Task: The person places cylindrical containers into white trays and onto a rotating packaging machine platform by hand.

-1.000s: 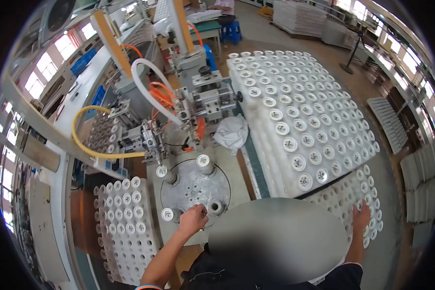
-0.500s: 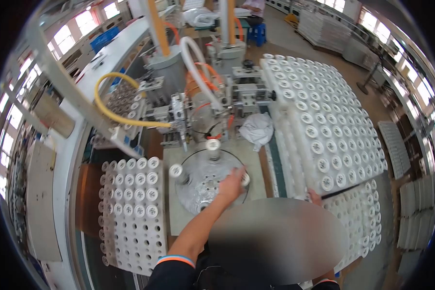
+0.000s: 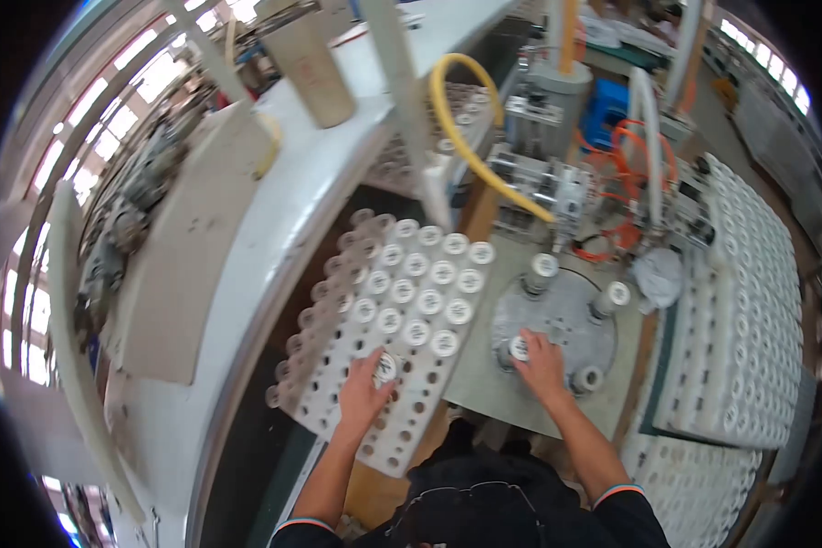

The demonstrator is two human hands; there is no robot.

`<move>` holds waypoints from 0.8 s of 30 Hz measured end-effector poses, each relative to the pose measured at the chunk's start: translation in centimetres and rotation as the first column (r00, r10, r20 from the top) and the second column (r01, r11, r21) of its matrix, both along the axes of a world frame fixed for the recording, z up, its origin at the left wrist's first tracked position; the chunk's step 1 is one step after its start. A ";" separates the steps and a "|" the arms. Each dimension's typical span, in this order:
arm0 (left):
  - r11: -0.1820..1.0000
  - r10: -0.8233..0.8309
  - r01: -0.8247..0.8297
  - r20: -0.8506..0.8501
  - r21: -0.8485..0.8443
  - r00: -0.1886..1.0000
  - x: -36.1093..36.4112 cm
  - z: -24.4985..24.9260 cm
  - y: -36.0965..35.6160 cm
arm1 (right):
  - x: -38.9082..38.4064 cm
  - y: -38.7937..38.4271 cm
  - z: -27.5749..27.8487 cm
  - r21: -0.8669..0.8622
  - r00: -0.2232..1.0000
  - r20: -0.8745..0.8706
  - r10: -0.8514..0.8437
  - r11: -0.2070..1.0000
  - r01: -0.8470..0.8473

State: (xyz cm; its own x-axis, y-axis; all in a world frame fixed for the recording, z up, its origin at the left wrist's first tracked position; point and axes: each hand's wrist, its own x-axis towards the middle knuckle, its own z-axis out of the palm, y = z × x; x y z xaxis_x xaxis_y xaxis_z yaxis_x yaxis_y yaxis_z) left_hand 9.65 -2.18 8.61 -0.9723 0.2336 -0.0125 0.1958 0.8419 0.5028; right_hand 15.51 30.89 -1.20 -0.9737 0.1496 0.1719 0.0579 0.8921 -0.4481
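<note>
A first part (image 3: 386, 367) is clamped in the fingers of the left hand (image 3: 363, 395), near the middle of the tray (image 3: 321, 407). A second part (image 3: 519, 347) is gripped by the closed right hand (image 3: 541, 363) at the near-left edge of the disc (image 3: 566, 320). The tray's far end is occupied by filled rows (image 3: 425, 274).

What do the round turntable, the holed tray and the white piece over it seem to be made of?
Turntable: likely bare metal, aluminium or steel; dull grey sheen, drilled holes.
Tray: probably matt white plastic or foam; uniform colour, no shine.
Piece: white plastic or perhaps ceramic; smooth, slightly glossy top, too small to settle.
</note>
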 end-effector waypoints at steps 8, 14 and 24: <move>0.958 0.216 -0.217 -0.022 -0.189 0.976 -9.8 -3.7 -9.2 | 4.7 4.0 1.5 0.083 0.971 0.084 -0.225 0.972 0.218; 0.971 0.105 -0.107 -0.021 -0.214 0.994 -8.2 -4.2 -8.1 | 7.9 9.1 -0.9 0.349 0.955 -0.099 -0.279 0.889 0.296; 0.842 0.173 -0.316 -0.336 -0.438 0.926 -3.9 -4.7 -4.5 | 10.5 2.5 3.9 -0.035 0.921 -0.180 -0.346 0.938 0.345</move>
